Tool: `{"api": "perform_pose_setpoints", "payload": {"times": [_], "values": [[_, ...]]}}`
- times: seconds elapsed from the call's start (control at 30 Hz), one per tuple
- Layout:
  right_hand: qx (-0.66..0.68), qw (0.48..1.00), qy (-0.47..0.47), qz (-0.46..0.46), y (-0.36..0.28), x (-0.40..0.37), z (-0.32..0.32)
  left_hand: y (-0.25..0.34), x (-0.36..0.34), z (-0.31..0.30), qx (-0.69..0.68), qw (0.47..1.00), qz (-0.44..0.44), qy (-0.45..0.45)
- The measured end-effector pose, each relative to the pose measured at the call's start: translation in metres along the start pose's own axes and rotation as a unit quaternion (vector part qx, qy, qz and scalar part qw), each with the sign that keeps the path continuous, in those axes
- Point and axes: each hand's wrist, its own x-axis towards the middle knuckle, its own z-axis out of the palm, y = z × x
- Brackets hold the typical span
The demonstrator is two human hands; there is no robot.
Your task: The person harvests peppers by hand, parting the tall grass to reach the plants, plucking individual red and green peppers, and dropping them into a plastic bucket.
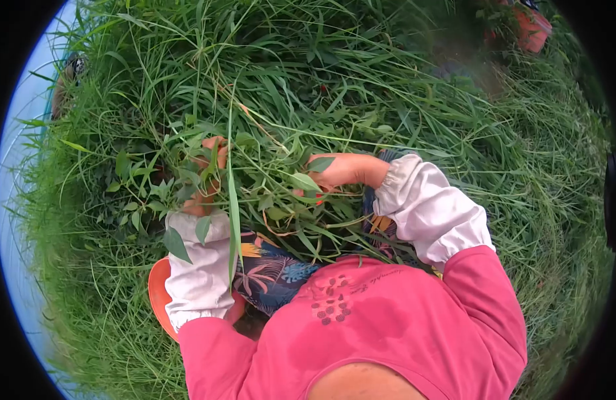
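Both my hands reach into a thick tangle of long grass and leafy weeds [268,180] in front of me. My left hand [206,175] is half hidden among broad green leaves, its fingers curled around stems. My right hand [341,170] is closed on a bunch of grass stems and leaves at the middle of the view. I wear white sleeve covers over pink sleeves. Most of my fingers are covered by foliage.
Tall grass [401,87] fills the view on all sides. An orange round container [159,293] sits low by my left forearm. A reddish-orange object [533,28] lies at the far upper right. Patterned dark cloth [274,273] covers my lap.
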Motion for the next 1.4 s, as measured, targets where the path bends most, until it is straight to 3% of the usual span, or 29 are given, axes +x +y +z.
{"api": "perform_pose_setpoints", "payload": {"times": [0.07,0.1,0.13,0.17,0.2,0.23,0.27,0.3,0.33,0.4,0.43,0.53,0.57,0.6,0.63,0.67,0.73,0.8,0.87,0.93,0.97,1.0,1.03,1.1,1.17,1.23,1.27,1.33,1.4], "values": [[-0.075,0.996,-0.036,-0.043,-0.001,-0.002,-0.001,-0.045,-0.013,-0.027,-0.212,0.971,-0.095,0.049],[0.003,0.999,0.024,-0.038,-0.008,-0.006,-0.003,-0.064,-0.025,-0.040,-0.316,0.938,-0.121,0.074],[0.080,0.993,0.082,-0.033,-0.013,-0.009,-0.005,-0.047,-0.035,-0.055,-0.360,0.887,-0.268,0.106],[0.174,0.975,0.136,0.015,-0.014,-0.015,-0.012,-0.038,-0.049,-0.073,-0.495,0.817,-0.277,0.103],[0.319,0.918,0.231,0.043,-0.050,-0.028,-0.030,-0.066,-0.065,-0.077,-0.468,0.795,-0.343,0.177],[0.433,0.811,0.374,0.125,-0.040,-0.025,-0.031,-0.058,-0.083,-0.088,-0.541,0.768,-0.316,0.132],[0.438,0.785,0.425,0.106,-0.043,-0.041,-0.051,-0.060,-0.100,-0.103,-0.536,0.747,-0.369,0.135],[0.475,0.783,0.402,0.010,-0.025,-0.058,-0.072,-0.053,-0.112,-0.115,-0.551,0.742,-0.361,0.125],[0.455,0.760,0.464,0.017,-0.025,-0.078,-0.089,-0.050,-0.131,-0.127,-0.511,0.756,-0.387,0.133],[0.542,0.636,0.545,-0.063,0.020,-0.120,-0.113,-0.038,-0.167,-0.151,-0.401,0.810,-0.411,0.117],[0.499,0.642,0.581,-0.039,0.045,-0.151,-0.121,-0.044,-0.190,-0.163,-0.349,0.830,-0.426,0.089],[0.442,0.556,0.694,0.115,0.148,-0.243,-0.109,-0.045,-0.254,-0.191,-0.135,0.848,-0.512,-0.018],[0.450,0.571,0.635,0.264,0.145,-0.271,-0.093,-0.048,-0.273,-0.196,-0.078,0.838,-0.536,-0.069],[0.418,0.539,0.641,0.353,0.174,-0.300,-0.076,-0.061,-0.295,-0.198,-0.073,0.806,-0.576,-0.116],[0.381,0.550,0.626,0.401,0.155,-0.310,-0.057,-0.060,-0.313,-0.197,-0.044,0.795,-0.579,-0.178],[0.378,0.558,0.610,0.418,0.161,-0.330,-0.044,-0.056,-0.323,-0.194,-0.014,0.779,-0.579,-0.239],[0.379,0.553,0.609,0.424,0.159,-0.355,-0.029,-0.045,-0.324,-0.190,0.039,0.762,-0.600,-0.239],[0.331,0.616,0.574,0.426,0.163,-0.383,-0.017,-0.047,-0.314,-0.194,0.092,0.747,-0.612,-0.243],[0.274,0.586,0.589,0.485,0.120,-0.369,-0.031,-0.060,-0.283,-0.202,0.194,0.842,-0.457,-0.211],[-0.156,0.556,0.461,0.673,0.082,-0.350,-0.055,-0.020,-0.202,-0.187,0.195,0.929,-0.299,-0.095],[-0.250,0.523,0.494,0.648,0.043,-0.319,-0.058,0.010,-0.156,-0.171,0.152,0.960,-0.232,-0.034],[-0.299,0.520,0.530,0.599,0.026,-0.301,-0.065,0.032,-0.115,-0.155,0.155,0.984,-0.086,0.011],[-0.347,0.514,0.562,0.547,0.013,-0.286,-0.073,0.066,-0.076,-0.136,0.126,0.991,-0.022,0.033],[-0.405,0.553,0.593,0.422,-0.013,-0.245,-0.090,0.110,-0.005,-0.088,0.057,0.985,0.157,0.054],[-0.407,0.628,0.593,0.296,-0.037,-0.193,-0.101,0.136,0.060,-0.027,-0.011,0.964,0.262,0.042],[-0.288,0.724,0.605,0.163,-0.035,-0.139,-0.109,0.152,0.109,0.042,-0.069,0.964,0.257,-0.011],[-0.180,0.784,0.584,0.110,-0.025,-0.114,-0.112,0.147,0.129,0.079,-0.046,0.955,0.294,-0.015],[-0.056,0.860,0.489,0.132,-0.018,-0.071,-0.118,0.127,0.139,0.135,0.062,0.955,0.276,-0.091],[0.057,0.887,0.452,0.076,0.018,-0.036,-0.122,0.097,0.124,0.149,0.219,0.915,0.216,-0.261]]}}
